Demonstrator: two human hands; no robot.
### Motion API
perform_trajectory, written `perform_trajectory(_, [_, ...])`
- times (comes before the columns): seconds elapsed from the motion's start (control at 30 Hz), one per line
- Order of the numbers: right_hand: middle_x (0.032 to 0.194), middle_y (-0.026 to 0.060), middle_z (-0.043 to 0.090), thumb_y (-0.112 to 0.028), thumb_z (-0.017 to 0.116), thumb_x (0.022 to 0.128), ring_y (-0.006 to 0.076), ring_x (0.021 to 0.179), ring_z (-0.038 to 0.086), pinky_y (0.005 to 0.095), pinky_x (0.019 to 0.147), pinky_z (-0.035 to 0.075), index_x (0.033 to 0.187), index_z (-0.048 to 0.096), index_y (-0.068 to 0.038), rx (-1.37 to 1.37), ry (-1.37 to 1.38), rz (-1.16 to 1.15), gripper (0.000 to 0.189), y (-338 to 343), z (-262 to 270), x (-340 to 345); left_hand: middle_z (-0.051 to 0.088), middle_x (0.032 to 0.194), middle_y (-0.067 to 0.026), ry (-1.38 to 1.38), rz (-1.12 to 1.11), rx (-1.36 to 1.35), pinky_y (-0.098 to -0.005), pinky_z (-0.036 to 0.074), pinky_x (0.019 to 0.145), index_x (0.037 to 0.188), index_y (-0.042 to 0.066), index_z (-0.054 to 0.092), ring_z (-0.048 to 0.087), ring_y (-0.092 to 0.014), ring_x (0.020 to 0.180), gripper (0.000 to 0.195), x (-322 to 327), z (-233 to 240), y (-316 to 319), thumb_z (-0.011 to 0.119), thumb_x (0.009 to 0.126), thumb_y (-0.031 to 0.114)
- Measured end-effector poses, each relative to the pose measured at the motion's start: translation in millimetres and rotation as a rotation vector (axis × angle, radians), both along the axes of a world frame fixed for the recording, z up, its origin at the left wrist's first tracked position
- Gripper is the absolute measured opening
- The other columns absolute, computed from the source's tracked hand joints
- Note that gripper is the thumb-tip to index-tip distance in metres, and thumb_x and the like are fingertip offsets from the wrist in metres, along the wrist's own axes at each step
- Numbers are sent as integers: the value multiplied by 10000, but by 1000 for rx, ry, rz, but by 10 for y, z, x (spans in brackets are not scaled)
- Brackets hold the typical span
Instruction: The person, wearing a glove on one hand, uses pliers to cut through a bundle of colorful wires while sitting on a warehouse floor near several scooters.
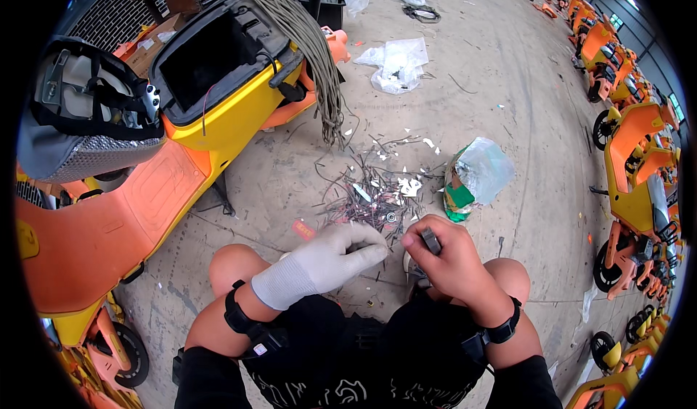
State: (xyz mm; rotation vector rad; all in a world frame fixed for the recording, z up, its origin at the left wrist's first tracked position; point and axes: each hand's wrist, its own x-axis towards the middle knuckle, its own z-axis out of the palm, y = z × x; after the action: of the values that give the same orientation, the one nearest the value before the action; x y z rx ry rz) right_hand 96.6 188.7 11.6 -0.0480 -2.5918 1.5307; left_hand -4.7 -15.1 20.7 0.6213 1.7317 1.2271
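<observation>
My left hand (332, 262), in a white knitted glove, has thumb and fingertips brought together; whether something thin is between them cannot be made out. Close to its right, my bare right hand (449, 254) is curled around a small dark block-like object (430, 241), whose end shows between thumb and fingers. The two hands are slightly apart, above my knees. On the concrete just beyond them lies a heap of cut wires (356, 202) mixed with white broken plastic pieces (409, 187). A green and white plastic sack (460, 191) stands to the right of this heap.
At left stands a yellow and orange scooter (234, 131) with a bundle of grey cables (305, 39) draped over its rear and a grey bag (98, 150) on it. Clear plastic bags (400, 63) lie farther off. Rows of scooters (631, 164) line the right side.
</observation>
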Motion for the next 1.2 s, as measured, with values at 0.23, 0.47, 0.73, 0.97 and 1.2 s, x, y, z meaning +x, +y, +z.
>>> perform_trajectory(0.23, [693, 144, 592, -260, 682, 949, 206, 579, 502, 353, 572, 440, 924, 650, 32, -81, -301, -96, 295, -17, 36, 15, 653, 907, -53, 617, 131, 52, -283, 513, 753, 998, 33, 686, 655, -146, 850, 176, 60, -111, -3, 708, 887, 167])
perform_trajectory(0.47, [841, 148, 657, -173, 715, 912, 286, 729, 623, 361, 673, 498, 934, 666, 9, 26, 0, -1, 190, 8, -36, -14, 614, 784, -46, -328, 10, 45, -264, 487, 665, 1012, -16, 649, 592, -111, 762, 283, -71, -59, -19, 576, 999, 257])
perform_trajectory(0.73, [775, 137, 638, -231, 685, 947, 236, 653, 587, 358, 619, 472, 931, 656, 11, -9, -172, -52, 244, -22, 15, -16, 646, 881, -59, 495, 83, 133, -294, 490, 719, 961, 22, 677, 629, -176, 816, 170, 42, -82, -14, 678, 902, 182])
perform_trajectory(0.97, [735, 84, 606, -264, 673, 966, 121, 654, 519, 310, 597, 445, 905, 640, 10, -164, -323, -82, 282, -19, 56, -1, 652, 900, -60, 357, 153, 161, -304, 498, 734, 1018, 29, 663, 631, -162, 823, 181, 79, -77, -3, 701, 886, 147])
perform_trajectory(1.2, [884, 123, 669, -112, 724, 890, 296, 787, 647, 351, 716, 517, 931, 645, -4, 41, 78, 51, 139, 8, 9, -3, 623, 830, -28, -440, 4, 98, -233, 453, 646, 1118, 27, 617, 585, -87, 746, 261, -51, 26, -43, 492, 1032, 240])
